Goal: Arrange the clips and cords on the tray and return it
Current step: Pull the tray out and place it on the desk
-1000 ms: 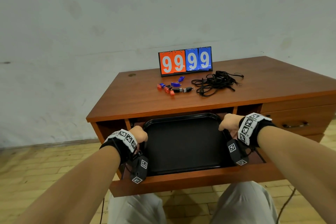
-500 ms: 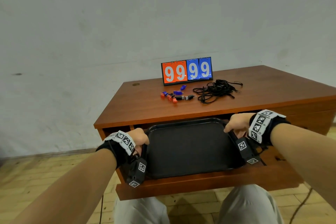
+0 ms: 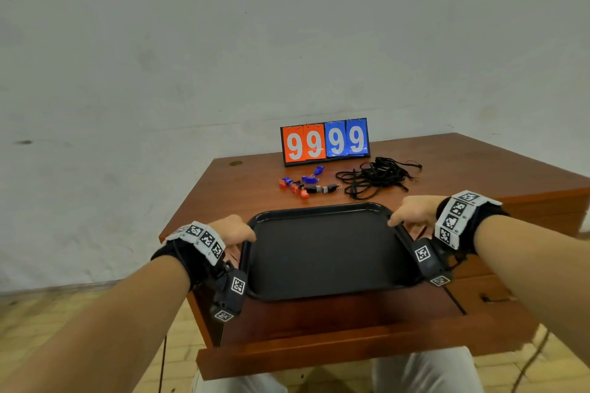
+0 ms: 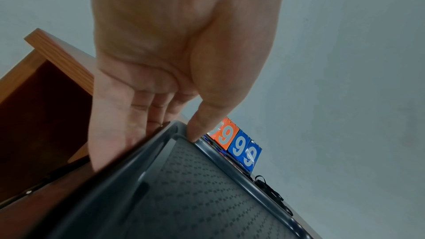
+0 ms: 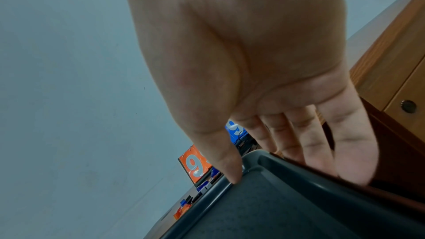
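I hold an empty black tray [image 3: 325, 252] in the air above the open drawer [image 3: 335, 348], level with the desk's front edge. My left hand [image 3: 234, 230] grips its left rim, thumb on top and fingers underneath, as the left wrist view shows on the tray rim [image 4: 165, 144]. My right hand [image 3: 412, 210] grips the right rim the same way, thumb on the tray rim [image 5: 253, 163]. Blue, orange and black clips [image 3: 303, 185] lie in a small cluster on the desk beyond the tray. A tangle of black cords [image 3: 376, 177] lies to their right.
A flip scoreboard [image 3: 325, 142] reading 9999 stands at the back of the wooden desk [image 3: 479, 169], behind the clips and cords. The pulled-out drawer juts toward my lap. A closed drawer front [image 5: 407, 105] with a knob is at the right.
Both hands have lifted the tray up out of the drawer to desk-top height and moved it toward the desk. The clips and cords have not moved.
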